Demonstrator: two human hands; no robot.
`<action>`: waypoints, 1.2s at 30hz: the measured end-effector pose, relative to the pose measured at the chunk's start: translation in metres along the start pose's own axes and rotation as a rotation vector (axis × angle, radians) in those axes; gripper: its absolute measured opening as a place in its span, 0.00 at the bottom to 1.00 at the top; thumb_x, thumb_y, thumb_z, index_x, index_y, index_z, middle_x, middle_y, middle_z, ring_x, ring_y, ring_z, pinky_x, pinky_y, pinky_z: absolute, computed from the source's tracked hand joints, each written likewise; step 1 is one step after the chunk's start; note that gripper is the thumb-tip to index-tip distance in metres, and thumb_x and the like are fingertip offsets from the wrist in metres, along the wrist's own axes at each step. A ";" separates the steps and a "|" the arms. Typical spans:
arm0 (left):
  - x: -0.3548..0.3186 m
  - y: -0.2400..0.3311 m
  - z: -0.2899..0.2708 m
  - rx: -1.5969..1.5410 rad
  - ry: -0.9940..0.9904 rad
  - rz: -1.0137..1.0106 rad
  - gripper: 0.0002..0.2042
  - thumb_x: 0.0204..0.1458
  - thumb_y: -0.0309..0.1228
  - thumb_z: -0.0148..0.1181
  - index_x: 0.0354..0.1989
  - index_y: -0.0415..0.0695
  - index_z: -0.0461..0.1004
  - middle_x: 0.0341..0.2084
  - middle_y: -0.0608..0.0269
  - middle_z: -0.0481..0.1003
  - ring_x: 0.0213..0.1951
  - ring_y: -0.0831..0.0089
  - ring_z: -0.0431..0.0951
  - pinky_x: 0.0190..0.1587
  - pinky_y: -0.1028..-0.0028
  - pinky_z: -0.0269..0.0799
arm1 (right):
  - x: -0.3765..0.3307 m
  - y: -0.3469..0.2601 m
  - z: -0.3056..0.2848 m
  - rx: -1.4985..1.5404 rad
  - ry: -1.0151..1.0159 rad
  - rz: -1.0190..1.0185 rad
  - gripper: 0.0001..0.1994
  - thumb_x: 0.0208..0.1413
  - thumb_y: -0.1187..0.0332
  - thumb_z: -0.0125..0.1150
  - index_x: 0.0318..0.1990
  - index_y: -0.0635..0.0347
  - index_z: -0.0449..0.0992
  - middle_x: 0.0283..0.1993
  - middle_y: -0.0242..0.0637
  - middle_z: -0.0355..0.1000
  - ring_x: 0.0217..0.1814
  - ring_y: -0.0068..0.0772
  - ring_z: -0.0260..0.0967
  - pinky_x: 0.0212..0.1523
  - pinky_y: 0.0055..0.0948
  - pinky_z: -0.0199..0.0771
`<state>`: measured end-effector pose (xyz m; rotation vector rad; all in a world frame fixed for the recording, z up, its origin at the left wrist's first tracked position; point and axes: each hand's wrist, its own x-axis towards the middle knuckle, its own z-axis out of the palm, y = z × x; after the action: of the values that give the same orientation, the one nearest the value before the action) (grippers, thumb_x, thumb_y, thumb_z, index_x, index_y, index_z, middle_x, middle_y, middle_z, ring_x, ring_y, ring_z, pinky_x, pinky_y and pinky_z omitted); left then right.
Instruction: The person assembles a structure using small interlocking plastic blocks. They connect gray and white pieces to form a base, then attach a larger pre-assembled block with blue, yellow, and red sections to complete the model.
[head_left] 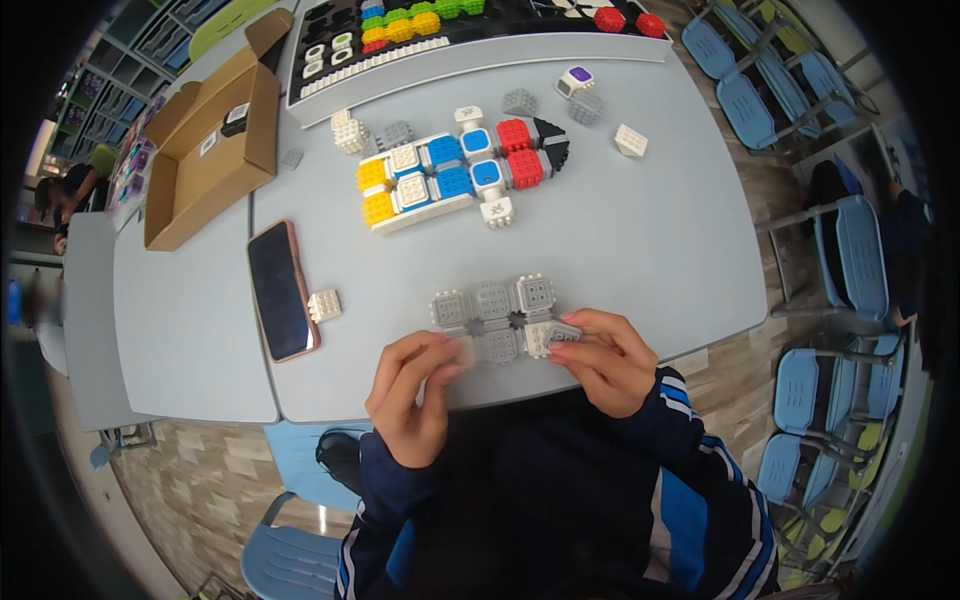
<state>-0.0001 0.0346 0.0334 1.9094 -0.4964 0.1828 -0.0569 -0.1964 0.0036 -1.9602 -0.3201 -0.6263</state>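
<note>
Both hands are working on a flat cluster of grey blocks (497, 318) that is lying on the grey table (650, 230), near its front edge and well in front of the colourful block model (455, 175).

The left hand (412, 395) is pinching a pale block at the cluster's left front corner, with its fingers closed on that piece. The right hand (605, 358) is closing its thumb and fingers on the right front corner of the cluster, where a grey-and-white piece is sitting.

Judging by the look of them, these are hard plastic studded cubes: light, stiff and not fragile. The cluster is probably held together only by snap joints, so it may come apart if lifted by one end. The flat side faces of the outer cubes seem the best places to take hold, with the cluster supported from both ends.

A phone (281, 290) with a dark screen is lying to the left of the cluster, and a small white block (324, 305) is sitting just beside the phone. Loose grey and white blocks are scattered around the colourful model, behind the cluster. An open cardboard box (210, 140) is resting far to the cluster's left rear, and a tray of sorted blocks (470, 40) is standing at the table's far edge.
</note>
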 end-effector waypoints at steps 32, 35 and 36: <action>-0.002 -0.009 0.015 -0.152 0.065 -0.322 0.08 0.57 0.18 0.62 0.44 0.34 0.75 0.40 0.64 0.72 0.35 0.80 0.68 0.42 0.79 0.65 | 0.015 -0.003 0.000 -0.038 -0.066 0.229 0.18 0.40 0.77 0.74 0.44 0.58 0.85 0.59 0.47 0.72 0.55 0.45 0.70 0.51 0.36 0.72; -0.002 -0.008 0.016 -0.241 0.059 -0.411 0.09 0.55 0.17 0.63 0.43 0.36 0.74 0.40 0.64 0.70 0.34 0.80 0.66 0.42 0.79 0.65 | 0.016 -0.004 -0.001 -0.040 -0.084 0.246 0.18 0.42 0.76 0.74 0.45 0.58 0.85 0.59 0.48 0.70 0.56 0.45 0.70 0.52 0.36 0.72; -0.003 -0.007 0.016 -0.260 0.056 -0.426 0.09 0.56 0.18 0.63 0.43 0.37 0.74 0.40 0.64 0.70 0.34 0.80 0.66 0.42 0.79 0.65 | 0.016 -0.004 -0.002 -0.035 -0.098 0.248 0.18 0.43 0.76 0.74 0.45 0.57 0.84 0.60 0.49 0.70 0.56 0.45 0.70 0.52 0.36 0.72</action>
<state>-0.0013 0.0229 0.0198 1.7042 -0.0628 -0.1026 -0.0461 -0.1972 0.0160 -2.0279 -0.1225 -0.3785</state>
